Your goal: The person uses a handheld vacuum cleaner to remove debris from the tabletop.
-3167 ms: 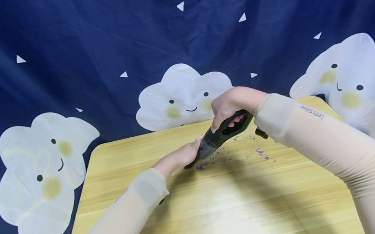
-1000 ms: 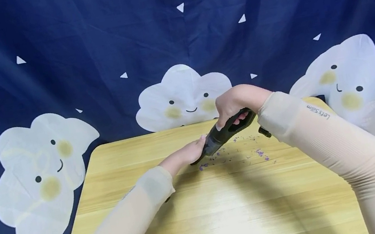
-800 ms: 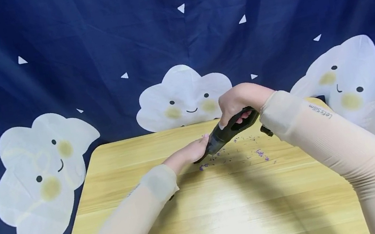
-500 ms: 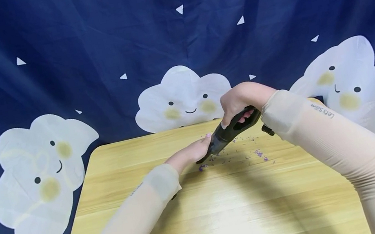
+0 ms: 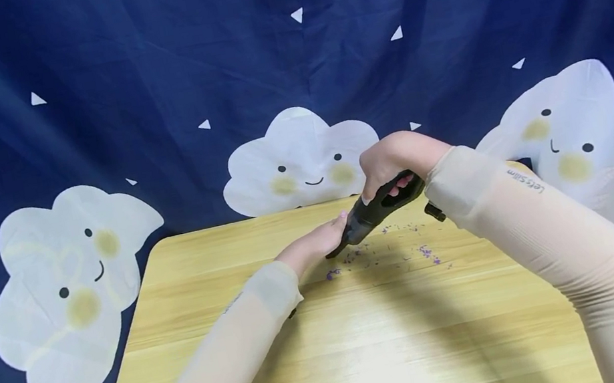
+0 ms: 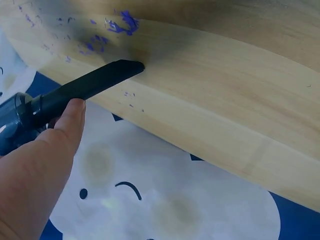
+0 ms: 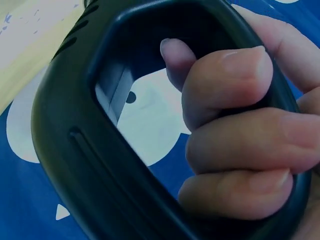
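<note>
A black handheld vacuum [image 5: 369, 216] slants down to the left over the far half of the table. Curled through its loop handle are the fingers of my right hand [image 5: 393, 160]; the right wrist view shows them gripping the handle [image 7: 95, 150]. My left hand [image 5: 318, 242] holds the narrow nozzle [image 6: 95, 82] near its front, one digit lying along it and the others mostly hidden. Whether the nozzle tip touches the wood cannot be told. Small purple scraps [image 5: 427, 253] lie scattered beneath and to the right, with a small clump [image 6: 125, 22] near the tip.
The light wood table [image 5: 237, 359] has rounded far corners. Behind it hangs a dark blue curtain [image 5: 150, 55] with white smiling clouds [image 5: 299, 145]. In the left wrist view, a few loose scraps [image 6: 130, 95] lie near the table's far edge.
Both hands and the vacuum have shifted right and slightly toward the table's far edge. The nozzle tip has moved away from the left clump of scraps, which now shows more fully.
</note>
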Available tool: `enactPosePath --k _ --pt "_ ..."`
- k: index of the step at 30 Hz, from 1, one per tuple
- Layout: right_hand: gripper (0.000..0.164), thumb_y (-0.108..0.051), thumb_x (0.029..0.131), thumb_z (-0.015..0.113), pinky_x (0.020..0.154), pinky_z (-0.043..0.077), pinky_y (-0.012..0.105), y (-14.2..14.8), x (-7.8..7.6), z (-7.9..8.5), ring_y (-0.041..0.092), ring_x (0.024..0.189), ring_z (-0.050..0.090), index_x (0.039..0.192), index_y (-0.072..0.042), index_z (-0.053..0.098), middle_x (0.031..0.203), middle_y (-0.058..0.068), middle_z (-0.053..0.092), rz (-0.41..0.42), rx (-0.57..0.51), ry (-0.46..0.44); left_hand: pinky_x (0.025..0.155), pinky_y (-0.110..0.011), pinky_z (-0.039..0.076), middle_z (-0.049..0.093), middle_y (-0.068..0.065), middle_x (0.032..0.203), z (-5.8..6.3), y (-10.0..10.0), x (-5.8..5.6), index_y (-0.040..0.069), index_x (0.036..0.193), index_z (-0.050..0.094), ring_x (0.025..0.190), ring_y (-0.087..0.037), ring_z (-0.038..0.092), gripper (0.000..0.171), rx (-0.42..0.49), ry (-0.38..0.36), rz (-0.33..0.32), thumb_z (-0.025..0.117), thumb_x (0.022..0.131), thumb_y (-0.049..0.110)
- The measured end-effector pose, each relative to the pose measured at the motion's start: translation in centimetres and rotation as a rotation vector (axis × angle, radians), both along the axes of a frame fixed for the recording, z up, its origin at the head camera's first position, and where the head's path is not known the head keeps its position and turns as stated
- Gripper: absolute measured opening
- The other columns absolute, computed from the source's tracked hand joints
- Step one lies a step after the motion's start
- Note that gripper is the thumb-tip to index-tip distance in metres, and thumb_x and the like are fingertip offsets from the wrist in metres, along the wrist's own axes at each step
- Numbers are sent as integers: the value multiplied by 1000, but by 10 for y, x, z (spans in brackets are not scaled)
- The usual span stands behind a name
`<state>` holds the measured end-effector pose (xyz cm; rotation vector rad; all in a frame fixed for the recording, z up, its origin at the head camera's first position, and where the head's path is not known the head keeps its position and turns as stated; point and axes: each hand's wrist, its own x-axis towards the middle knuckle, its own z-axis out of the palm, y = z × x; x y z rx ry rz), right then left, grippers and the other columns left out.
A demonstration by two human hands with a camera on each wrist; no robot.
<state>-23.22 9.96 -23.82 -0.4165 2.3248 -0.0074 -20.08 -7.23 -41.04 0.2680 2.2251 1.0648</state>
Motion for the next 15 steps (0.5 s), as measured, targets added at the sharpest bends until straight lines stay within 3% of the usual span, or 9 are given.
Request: enactPosePath --k 5,15 --pt "31 -34 94 65 48 40 24 -4 -2 0 11 50 43 78 -7 67 62 -1 55 3 -5 24 122 -51 13 15 -4 167 2 -5 -1 21 162 18 153 -28 12 81 10 -71 25 9 99 71" --pt "32 -36 95 63 49 40 26 -11 -1 -6 13 51 44 80 -8 65 62 -1 55 -28 -17 62 122 -48 14 13 -6 167 -1 -15 -13 18 162 16 153 -27 10 78 16 -37 -9 9 101 67"
